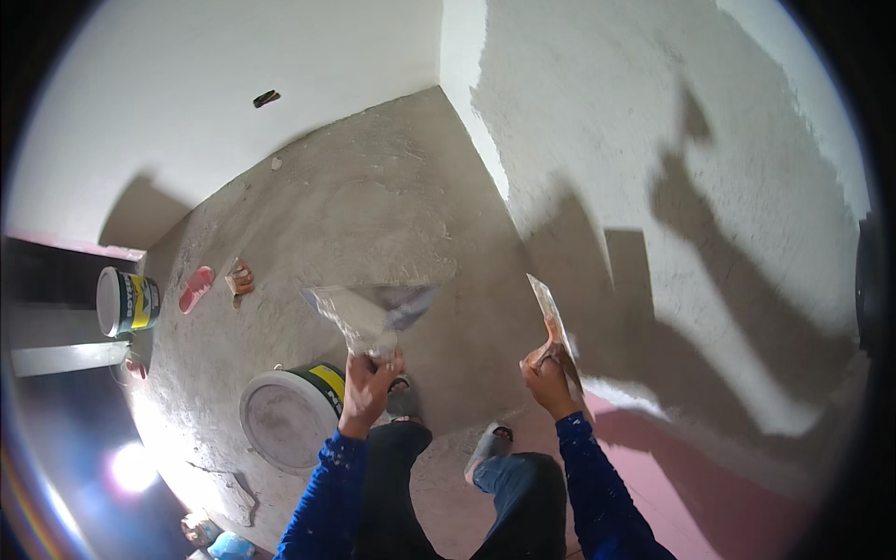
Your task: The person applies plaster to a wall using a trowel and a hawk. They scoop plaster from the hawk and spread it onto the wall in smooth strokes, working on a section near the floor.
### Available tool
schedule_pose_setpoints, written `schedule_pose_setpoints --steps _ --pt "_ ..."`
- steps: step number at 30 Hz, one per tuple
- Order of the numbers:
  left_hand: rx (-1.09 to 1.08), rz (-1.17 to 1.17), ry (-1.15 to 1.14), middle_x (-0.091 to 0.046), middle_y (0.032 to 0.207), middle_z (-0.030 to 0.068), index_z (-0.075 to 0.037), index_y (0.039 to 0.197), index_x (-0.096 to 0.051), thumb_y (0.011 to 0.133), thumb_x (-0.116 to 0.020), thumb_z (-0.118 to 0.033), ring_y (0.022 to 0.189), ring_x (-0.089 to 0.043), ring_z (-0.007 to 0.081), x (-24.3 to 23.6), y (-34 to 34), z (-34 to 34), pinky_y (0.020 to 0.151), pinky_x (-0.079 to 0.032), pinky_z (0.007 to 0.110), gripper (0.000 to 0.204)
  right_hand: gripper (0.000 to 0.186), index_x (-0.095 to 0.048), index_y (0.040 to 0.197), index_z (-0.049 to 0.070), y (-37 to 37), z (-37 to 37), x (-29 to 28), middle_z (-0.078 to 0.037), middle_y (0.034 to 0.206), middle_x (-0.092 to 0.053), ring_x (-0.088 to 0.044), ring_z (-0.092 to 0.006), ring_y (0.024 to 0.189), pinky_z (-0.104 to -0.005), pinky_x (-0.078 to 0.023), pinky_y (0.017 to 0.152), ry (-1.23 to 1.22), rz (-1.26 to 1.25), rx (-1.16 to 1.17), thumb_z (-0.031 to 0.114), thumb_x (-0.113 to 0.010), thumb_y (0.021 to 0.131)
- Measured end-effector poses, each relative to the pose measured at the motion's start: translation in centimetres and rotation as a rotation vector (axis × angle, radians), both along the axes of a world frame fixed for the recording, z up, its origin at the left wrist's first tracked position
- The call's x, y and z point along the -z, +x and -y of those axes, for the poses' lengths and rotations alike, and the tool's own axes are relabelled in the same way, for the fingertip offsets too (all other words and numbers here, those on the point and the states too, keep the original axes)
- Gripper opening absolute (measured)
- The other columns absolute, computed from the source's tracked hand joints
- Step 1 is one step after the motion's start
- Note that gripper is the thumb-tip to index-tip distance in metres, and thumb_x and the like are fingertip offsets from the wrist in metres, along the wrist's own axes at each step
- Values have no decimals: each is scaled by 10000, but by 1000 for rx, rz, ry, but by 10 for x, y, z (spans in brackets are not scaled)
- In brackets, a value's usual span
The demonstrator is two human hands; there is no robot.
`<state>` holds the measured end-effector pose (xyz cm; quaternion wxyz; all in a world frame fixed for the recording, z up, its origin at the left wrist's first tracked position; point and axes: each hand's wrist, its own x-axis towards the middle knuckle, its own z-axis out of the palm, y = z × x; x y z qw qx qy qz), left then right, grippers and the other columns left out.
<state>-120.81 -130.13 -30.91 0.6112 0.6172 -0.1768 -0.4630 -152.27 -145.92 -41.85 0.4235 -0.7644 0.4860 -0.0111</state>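
My left hand (366, 397) grips the handle of a wide, triangular putty knife (359, 313). White filler is smeared over its blade, which points away from me above the floor. Over to the right, my right hand (549, 381) is closed on a flat plastering trowel (543, 301), seen nearly edge-on, with whitish residue on it. The two tools are apart, and neither visibly touches the wall. A lidded bucket (285, 422) with a green and yellow label stands just left of my left hand.
A partly coated grey wall (579, 121) rises on the right, with shadows across it. Farther left are a second bucket (124, 301), a pink slipper (196, 289) and a small brownish object I cannot identify (240, 280). A bright lamp (133, 467) shines at lower left.
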Motion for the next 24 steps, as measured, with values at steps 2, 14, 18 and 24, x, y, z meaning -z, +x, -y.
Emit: schedule_pose_setpoints --steps 2,14,18,24 --pt "-76 -99 -4 -620 884 21 -14 982 -624 868 -656 -66 831 -589 129 -17 9 -26 756 -480 290 129 215 -645 832 3 15 -8 -16 -176 788 -656 -666 -351 782 -443 -507 726 -19 31 48 201 -671 910" --pt "-193 94 178 -623 851 26 -29 945 -645 827 -657 -115 791 -548 113 -69 136 -86 737 -420 264 146 242 -654 923 23 115 1 -41 -224 916 -679 -646 -423 849 -491 -507 780 -643 -154 -137 264 -687 922" --pt "-175 141 188 -612 843 26 -31 937 -637 810 -644 -132 786 -530 115 -19 157 -33 734 -410 265 162 294 -671 840 -16 130 52 41 -234 806 -678 -664 -408 780 -482 -504 719 -342 -124 -65 268 -703 904" --pt "-138 208 115 -615 858 49 -18 969 -632 804 -623 -166 783 -549 126 128 195 82 705 -420 277 222 366 -659 843 -87 147 160 239 -290 813 -673 -677 -429 805 -474 -527 744 -198 -148 80 273 -677 906"
